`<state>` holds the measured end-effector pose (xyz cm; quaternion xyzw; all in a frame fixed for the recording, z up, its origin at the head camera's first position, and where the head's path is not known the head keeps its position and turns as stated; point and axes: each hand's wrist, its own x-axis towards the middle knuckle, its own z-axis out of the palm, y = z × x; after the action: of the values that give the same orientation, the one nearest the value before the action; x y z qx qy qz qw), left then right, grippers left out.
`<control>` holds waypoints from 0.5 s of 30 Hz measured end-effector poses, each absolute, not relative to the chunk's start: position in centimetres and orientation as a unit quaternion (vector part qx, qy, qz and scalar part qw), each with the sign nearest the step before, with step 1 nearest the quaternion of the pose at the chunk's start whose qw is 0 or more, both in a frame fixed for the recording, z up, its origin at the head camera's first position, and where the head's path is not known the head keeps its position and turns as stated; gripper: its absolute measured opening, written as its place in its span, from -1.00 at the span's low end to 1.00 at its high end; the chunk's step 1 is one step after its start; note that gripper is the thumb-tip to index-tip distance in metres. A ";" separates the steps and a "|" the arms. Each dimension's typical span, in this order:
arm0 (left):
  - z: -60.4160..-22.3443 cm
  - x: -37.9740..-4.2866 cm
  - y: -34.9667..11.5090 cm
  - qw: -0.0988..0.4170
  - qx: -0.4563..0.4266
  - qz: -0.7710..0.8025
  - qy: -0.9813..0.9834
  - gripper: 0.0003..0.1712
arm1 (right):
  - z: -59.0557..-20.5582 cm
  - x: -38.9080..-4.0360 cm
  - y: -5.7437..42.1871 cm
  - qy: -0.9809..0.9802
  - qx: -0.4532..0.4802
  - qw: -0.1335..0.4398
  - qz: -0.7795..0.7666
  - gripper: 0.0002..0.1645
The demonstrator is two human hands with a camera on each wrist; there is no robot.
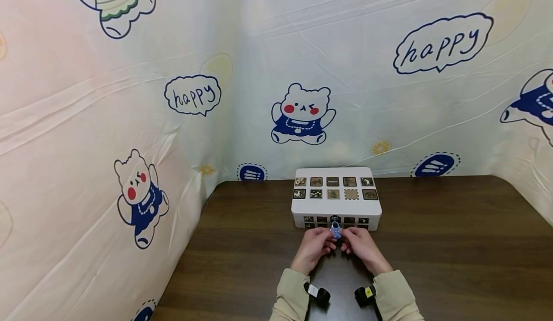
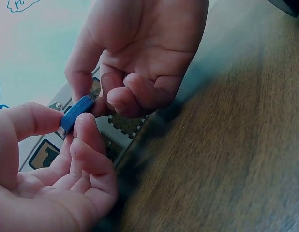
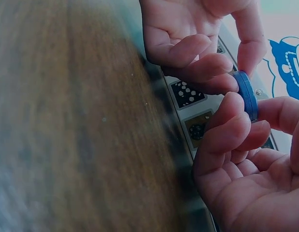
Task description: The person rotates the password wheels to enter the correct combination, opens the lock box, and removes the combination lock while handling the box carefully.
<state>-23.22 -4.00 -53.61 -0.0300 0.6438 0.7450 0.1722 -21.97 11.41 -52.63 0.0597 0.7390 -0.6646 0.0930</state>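
Observation:
A small blue padlock [image 1: 336, 230] with a metal shackle hangs at the front clasp of a white box [image 1: 337, 208]. My left hand [image 1: 312, 249] pinches one side of it between thumb and forefinger, and my right hand [image 1: 365, 250] pinches the other side. Seen edge-on in the left wrist view, the blue body [image 2: 78, 114] sits between both sets of fingertips. The right wrist view shows the same padlock [image 3: 246, 95] from the other side. The remaining fingers of both hands are curled below it. Fingers partly cover the padlock's face and the clasp.
Rows of small square pictures cover the box's lid and front. The box stands at the back of a dark wooden table [image 1: 440, 244], close to a printed curtain [image 1: 363, 62]. Black wrist cameras [image 1: 320, 296] are strapped over the light sleeves.

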 end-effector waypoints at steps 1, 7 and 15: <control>-53.6 -23.2 -4.0 0.173 -0.030 0.745 0.643 -0.75 | -52.6 -21.9 11.4 0.740 0.061 0.093 -0.663 -0.69; -53.6 -23.2 -4.0 0.175 -0.031 0.746 0.641 -0.76 | -52.6 -22.0 11.3 0.739 0.068 0.095 -0.664 -0.68; -53.7 -23.3 -4.0 0.170 -0.028 0.751 0.637 -0.74 | -52.5 -22.1 11.2 0.714 0.091 0.098 -0.687 -0.68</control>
<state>-23.26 -4.01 -53.73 -0.0283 0.6372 0.7512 0.1700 -22.08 11.24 -52.48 0.0910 0.7138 -0.6874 0.0983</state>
